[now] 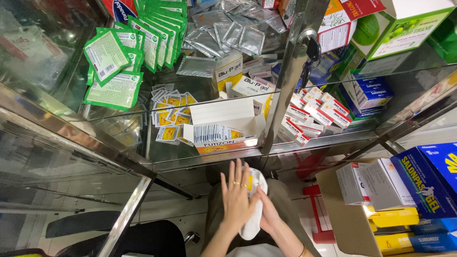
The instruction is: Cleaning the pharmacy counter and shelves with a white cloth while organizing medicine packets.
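Wiping seems to be the work here: your left hand (pixel 236 197) lies flat and spread, fingers straight and fanned, pressed on top of a white cloth (pixel 253 209), while your right hand (pixel 269 214) cups the same cloth from beneath, fingers curled around it. The cloth sits sandwiched between the two palms, low in the view, over your lap and just below the front edge of the glass cabinet (pixel 209 162).

To do this well, I judge you should keep the cloth bunched thickly enough that both palms meet fabric rather than each other. Mind the rings (pixel 239 183) on your left fingers; loose threads could catch there, so draw the cloth along the fingers, not across them. Fold the hanging lower end up into your right palm so it does not trail.

Keep your elbows in. At the front edge of the cabinet shelf an open white box (pixel 223 126) of small sachets stands with its flap up, and yellow sachets (pixel 171 116) lie loose beside it toward the shelf's left side. Red and white cartons (pixel 312 114) are stacked behind the steel upright (pixel 288 78), near the shelf's right edge. Green packets (pixel 119 62) hang at the cabinet's far left corner. A cardboard box (pixel 347 223) of blue and yellow cartons stands close by your right elbow, so a wide sweep could knock it.
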